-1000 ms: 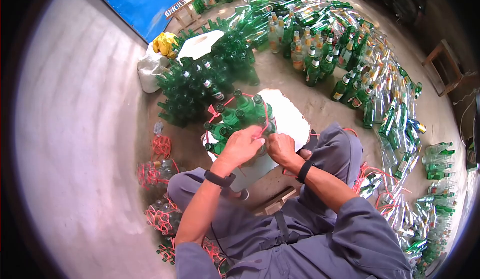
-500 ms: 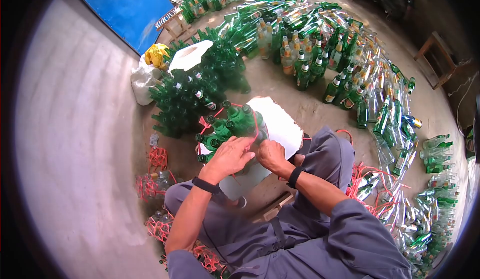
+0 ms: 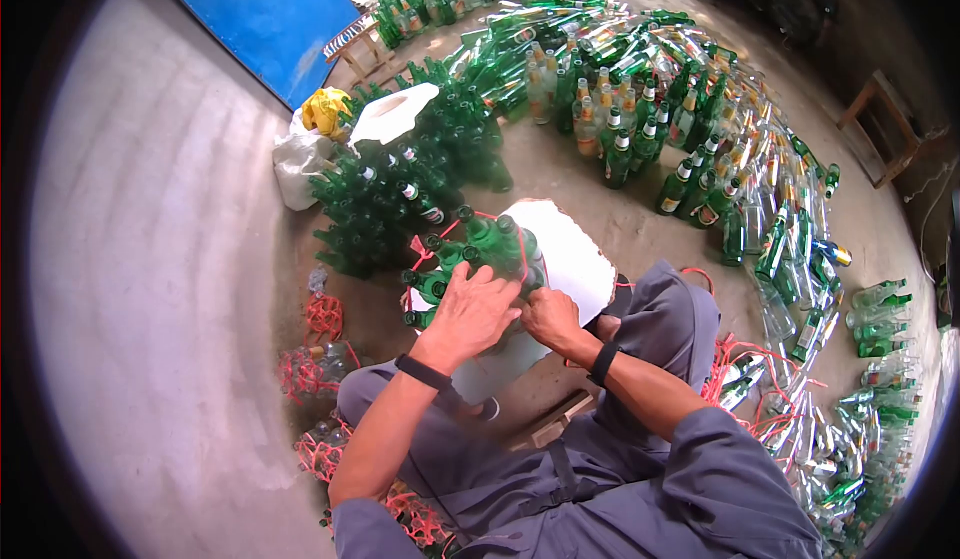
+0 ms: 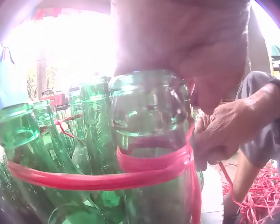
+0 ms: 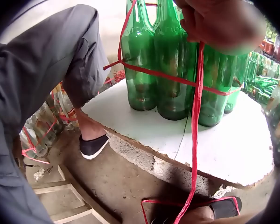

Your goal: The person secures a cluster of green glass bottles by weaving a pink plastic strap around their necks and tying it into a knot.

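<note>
A cluster of green bottles (image 3: 482,239) stands upright on a white board (image 3: 567,249), with red plastic strip (image 5: 163,75) around the necks and bodies. The left hand (image 3: 468,311) lies over the near bottle tops, its fingers bent over the necks; what its fingertips touch is hidden. Beside it, the right hand (image 3: 551,319) has its fingers curled round the red strip at the cluster's near right side. In the right wrist view a length of strip (image 5: 195,135) hangs from the right hand (image 5: 224,23) past the board's edge. The left wrist view shows the strip (image 4: 98,181) round the necks.
Many green bottles (image 3: 380,179) stand beyond at the left, with a white piece (image 3: 394,113) on top. A large heap of bottles (image 3: 765,174) curves along the right. Tangled red strip (image 3: 322,316) and tied bottles lie at the left. A wooden frame (image 5: 70,196) lies on the floor.
The left hand has turned and spread more over the bottle tops. The right hand stays close beside it, on the strip. The head view has shifted slightly.
</note>
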`<state>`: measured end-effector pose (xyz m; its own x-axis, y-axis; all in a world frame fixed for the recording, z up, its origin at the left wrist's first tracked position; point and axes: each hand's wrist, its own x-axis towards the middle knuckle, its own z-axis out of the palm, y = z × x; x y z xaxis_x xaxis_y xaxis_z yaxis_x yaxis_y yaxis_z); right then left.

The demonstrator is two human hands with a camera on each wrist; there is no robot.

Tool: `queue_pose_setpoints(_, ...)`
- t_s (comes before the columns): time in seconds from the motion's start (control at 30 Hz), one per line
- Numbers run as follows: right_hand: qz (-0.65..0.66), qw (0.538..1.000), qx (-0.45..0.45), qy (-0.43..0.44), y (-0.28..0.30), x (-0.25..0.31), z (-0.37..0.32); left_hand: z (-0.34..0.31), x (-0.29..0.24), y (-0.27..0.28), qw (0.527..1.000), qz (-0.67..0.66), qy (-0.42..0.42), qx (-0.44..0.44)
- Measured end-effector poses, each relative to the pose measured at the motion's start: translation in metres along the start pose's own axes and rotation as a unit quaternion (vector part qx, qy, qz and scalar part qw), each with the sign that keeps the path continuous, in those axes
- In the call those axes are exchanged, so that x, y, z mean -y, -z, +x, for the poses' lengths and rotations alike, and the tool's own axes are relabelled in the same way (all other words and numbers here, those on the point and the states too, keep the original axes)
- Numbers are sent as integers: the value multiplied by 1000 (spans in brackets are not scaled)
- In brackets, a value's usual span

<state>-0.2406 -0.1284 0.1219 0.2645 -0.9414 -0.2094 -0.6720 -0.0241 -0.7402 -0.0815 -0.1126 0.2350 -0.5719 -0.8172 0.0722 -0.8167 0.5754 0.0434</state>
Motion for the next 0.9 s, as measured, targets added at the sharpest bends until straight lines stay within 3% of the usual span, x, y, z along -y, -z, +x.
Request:
queue_pose_setpoints(0.37,77,995,26,56,-5,-5,7,4,4,3,998,66,-12,5)
queue_pose_setpoints(0.63,86,992,55,73,18,7,0,7,13,18,999,44,27,-10)
queue_pose_setpoints(0.9,124,987,71,69,30,10,-1,-11,32,37,993,-70,72,-67)
